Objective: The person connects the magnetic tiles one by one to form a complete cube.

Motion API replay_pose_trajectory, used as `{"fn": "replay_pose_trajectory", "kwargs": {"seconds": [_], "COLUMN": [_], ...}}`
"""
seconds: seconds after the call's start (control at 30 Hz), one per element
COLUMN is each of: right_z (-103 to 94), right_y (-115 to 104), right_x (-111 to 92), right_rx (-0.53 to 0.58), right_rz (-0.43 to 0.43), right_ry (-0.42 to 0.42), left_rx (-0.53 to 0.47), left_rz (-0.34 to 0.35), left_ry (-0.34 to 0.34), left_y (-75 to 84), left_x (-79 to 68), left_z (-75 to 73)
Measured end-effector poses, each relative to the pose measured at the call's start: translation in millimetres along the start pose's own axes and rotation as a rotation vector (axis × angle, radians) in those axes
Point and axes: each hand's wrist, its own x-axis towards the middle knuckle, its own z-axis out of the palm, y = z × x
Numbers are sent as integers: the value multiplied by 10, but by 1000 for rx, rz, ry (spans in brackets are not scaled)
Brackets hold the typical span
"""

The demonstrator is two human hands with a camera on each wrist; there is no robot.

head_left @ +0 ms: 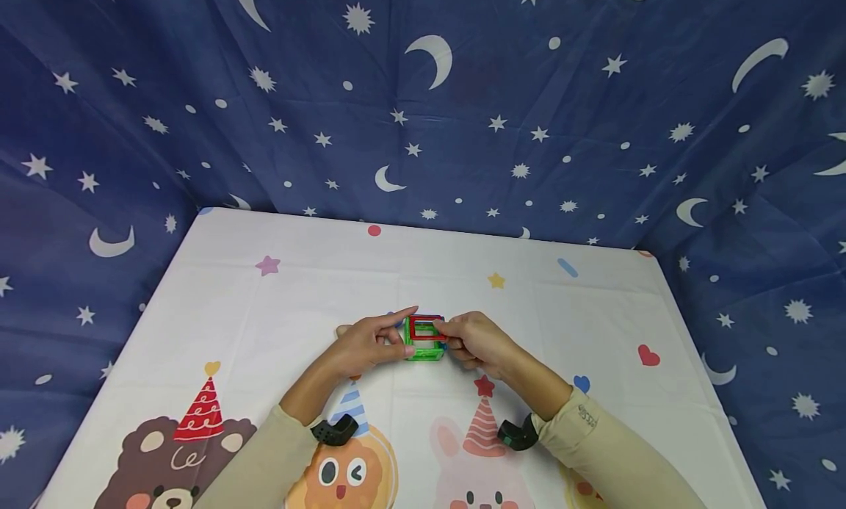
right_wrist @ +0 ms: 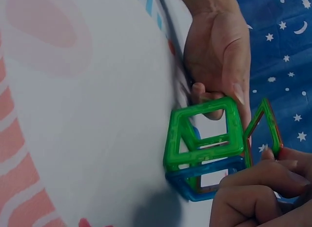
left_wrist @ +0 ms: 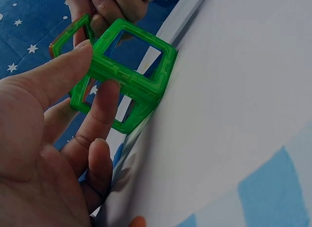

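Observation:
A small box of see-through framed magnetic tiles (head_left: 424, 355) stands on the table, mostly green, with a blue tile (right_wrist: 181, 184) on one side in the right wrist view. My left hand (head_left: 362, 346) grips its left side, thumb at the near edge and index finger stretched along the far part. Over the top of the box, my right hand (head_left: 481, 343) pinches a red square tile (head_left: 413, 328) by its right edge. From both wrist views this tile (right_wrist: 274, 125) tilts up from the box and looks green with a reddish edge. Fingers hide parts of the box.
A white tablecloth (head_left: 317, 274) printed with animals, stars and hearts covers the table. Behind it and at both sides hangs a dark blue curtain (head_left: 463, 171) with moons and stars. Black wrist cameras (head_left: 335, 430) sit below the hands.

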Motion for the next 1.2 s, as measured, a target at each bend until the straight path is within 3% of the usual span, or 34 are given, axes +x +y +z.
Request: {"fn": "replay_pose_trajectory", "kwargs": {"seconds": [0.3,0.47,1.0,1.2], "right_z": [70,88,42,36], "right_y": [41,50,127,158], "right_x": [-27,-29,5,10], "right_rx": [-402,-548,-554,-518], "right_rz": [-156,-241,-311,-276], "right_ry": [214,264,251,230], "left_rx": [8,17,-61,-72], "left_rz": [-8,-16,-33,-37], "left_ry": [4,7,-18,-18], "left_y": [-5,8,27,26], "left_x": [8,4,-3,-4], "left_z": [3,3,4,5]}}
